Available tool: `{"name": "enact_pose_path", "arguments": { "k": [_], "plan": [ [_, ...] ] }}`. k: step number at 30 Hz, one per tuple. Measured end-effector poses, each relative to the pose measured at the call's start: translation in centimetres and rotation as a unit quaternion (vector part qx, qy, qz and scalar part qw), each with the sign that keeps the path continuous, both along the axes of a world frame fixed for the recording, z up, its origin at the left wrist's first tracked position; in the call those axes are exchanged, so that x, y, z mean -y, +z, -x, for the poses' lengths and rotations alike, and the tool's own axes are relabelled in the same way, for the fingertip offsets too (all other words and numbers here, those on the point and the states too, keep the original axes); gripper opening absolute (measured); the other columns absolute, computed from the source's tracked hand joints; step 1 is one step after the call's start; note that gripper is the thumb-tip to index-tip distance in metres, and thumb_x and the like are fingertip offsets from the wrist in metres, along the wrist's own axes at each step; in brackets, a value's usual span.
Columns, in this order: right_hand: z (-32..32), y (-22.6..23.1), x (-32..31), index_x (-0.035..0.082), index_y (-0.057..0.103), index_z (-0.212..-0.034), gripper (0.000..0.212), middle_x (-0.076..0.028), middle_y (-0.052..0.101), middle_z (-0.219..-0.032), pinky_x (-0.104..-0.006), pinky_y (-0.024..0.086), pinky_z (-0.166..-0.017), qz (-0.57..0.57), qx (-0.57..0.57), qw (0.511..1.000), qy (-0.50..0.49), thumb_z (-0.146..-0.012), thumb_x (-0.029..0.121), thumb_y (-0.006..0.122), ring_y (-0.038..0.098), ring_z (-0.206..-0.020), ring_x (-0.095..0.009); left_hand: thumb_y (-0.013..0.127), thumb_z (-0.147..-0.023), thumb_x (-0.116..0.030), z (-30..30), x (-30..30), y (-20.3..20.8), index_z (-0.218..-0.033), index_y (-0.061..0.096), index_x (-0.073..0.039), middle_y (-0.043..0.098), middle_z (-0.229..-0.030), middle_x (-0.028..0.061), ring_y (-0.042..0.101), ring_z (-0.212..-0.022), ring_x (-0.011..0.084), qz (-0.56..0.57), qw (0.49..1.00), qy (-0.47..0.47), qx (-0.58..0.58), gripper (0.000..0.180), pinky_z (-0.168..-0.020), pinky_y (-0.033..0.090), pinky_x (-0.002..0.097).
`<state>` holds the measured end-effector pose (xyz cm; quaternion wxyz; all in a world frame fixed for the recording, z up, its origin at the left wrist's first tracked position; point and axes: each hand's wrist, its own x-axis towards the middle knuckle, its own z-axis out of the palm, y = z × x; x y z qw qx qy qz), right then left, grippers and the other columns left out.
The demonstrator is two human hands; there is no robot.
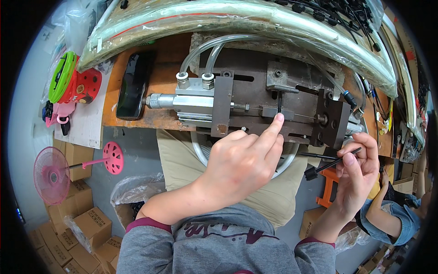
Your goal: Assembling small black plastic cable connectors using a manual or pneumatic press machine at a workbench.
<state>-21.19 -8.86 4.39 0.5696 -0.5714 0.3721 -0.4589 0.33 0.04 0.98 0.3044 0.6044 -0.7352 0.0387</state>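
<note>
My left hand [248,157] reaches over the metal fixture [220,107], its index finger stretched out and the other fingers partly bent. That fingertip touches the near end of a thin black rod [279,101], which lies in the fixture below a small steel block [279,77]. The left thumb is hidden. Off the fixture's right end, my right hand [358,176] pinches black rods between thumb and fingers. One black rod [325,167] has a ribbed knob at its lower left end; another black rod [315,155] points left.
Clear air hoses [228,39] arch over the fixture. Left of it are a phone [133,84] and a red bucket [89,84]. Many black knobbed rods [328,16] lie at the back right. A pink fan [51,175] and cartons [93,223] stand lower left; another person [388,214] is at right.
</note>
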Motion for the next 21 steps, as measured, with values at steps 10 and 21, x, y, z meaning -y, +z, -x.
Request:
{"name": "enact_pose_path", "arguments": {
  "k": [10,21],
  "plan": [
    [-1.9,0.1,-0.8,-0.005,0.056,-0.118,0.039,-0.012,0.069,-0.087,-0.0165,0.046,-0.052,-0.069,0.006,0.995,0.067,-0.081,-0.005,0.071,0.06,-0.066,-0.008,0.067,-0.068,-0.009,1.1,-1.6,1.3,-0.104,0.074,0.0,0.07,-0.101,0.0106,0.069,-0.081,0.0188,0.092,0.975,-0.175,-0.101,0.037,-0.067,0.059,0.0273],
    [-0.2,-0.1,0.1,-0.003,0.066,-0.102,0.021,-0.015,0.064,-0.108,-0.0261,0.047,-0.081,0.192,-0.048,0.98,-0.015,-0.082,-0.001,0.071,0.059,-0.094,-0.016,0.07,-0.079,-0.004,0.5,-0.9,-0.2,-0.1,0.069,0.007,0.063,-0.129,0.0195,0.069,-0.09,0.0243,0.033,0.998,-0.019,-0.043,0.024,-0.081,0.057,0.0328]
  ]
}}
